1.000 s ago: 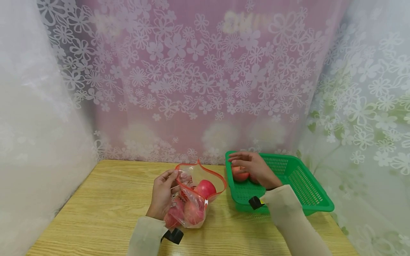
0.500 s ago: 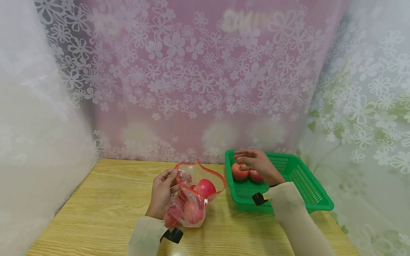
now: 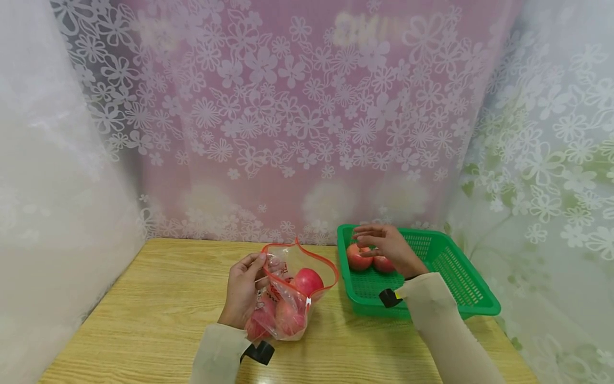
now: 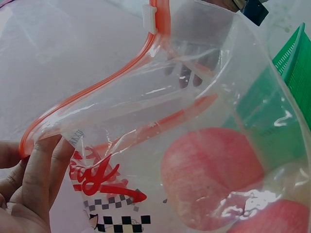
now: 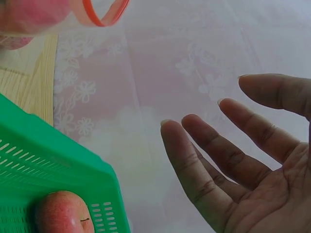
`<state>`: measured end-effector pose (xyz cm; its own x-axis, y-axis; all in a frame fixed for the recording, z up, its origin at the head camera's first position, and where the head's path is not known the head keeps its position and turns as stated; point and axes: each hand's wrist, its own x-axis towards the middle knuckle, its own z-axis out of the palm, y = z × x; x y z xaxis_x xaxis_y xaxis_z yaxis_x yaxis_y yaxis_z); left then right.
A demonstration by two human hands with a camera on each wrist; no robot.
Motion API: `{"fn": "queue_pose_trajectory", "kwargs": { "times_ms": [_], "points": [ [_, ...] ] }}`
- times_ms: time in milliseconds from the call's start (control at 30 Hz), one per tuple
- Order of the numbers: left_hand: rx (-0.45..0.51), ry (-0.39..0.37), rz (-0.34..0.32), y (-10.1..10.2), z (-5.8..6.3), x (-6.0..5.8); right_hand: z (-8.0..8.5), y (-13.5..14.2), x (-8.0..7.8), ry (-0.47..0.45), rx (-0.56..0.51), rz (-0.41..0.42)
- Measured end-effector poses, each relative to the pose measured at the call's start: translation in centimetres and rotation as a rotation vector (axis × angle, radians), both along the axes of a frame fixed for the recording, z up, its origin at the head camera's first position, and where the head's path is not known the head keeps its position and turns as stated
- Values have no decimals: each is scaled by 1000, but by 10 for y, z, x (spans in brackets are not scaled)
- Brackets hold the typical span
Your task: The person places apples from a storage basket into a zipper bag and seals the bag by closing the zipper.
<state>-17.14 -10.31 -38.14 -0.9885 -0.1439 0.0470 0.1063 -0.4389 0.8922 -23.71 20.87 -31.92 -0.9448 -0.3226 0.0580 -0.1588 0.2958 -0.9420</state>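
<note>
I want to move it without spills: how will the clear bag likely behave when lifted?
The clear bag will probably flex and sag, being creased, see-through plastic. It may feel bottom-heavy, since several apples are bunched in its lower part. Because it gapes open at the top, one might roll out if it tips.

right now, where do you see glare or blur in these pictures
Left wrist: white glints on the clear bag, over the apples; head: a small bright reflection on the wooden table, at the bottom edge; right wrist: the clear bag looks slightly soft.
</note>
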Motion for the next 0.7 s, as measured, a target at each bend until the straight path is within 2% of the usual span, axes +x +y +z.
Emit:
{"fn": "queue_pose_trajectory", "kwargs": {
  "times_ms": [700],
  "points": [
    [12,-4,9,-1,0,0,-17,23,-16,-52,-28,-76]
  ]
}}
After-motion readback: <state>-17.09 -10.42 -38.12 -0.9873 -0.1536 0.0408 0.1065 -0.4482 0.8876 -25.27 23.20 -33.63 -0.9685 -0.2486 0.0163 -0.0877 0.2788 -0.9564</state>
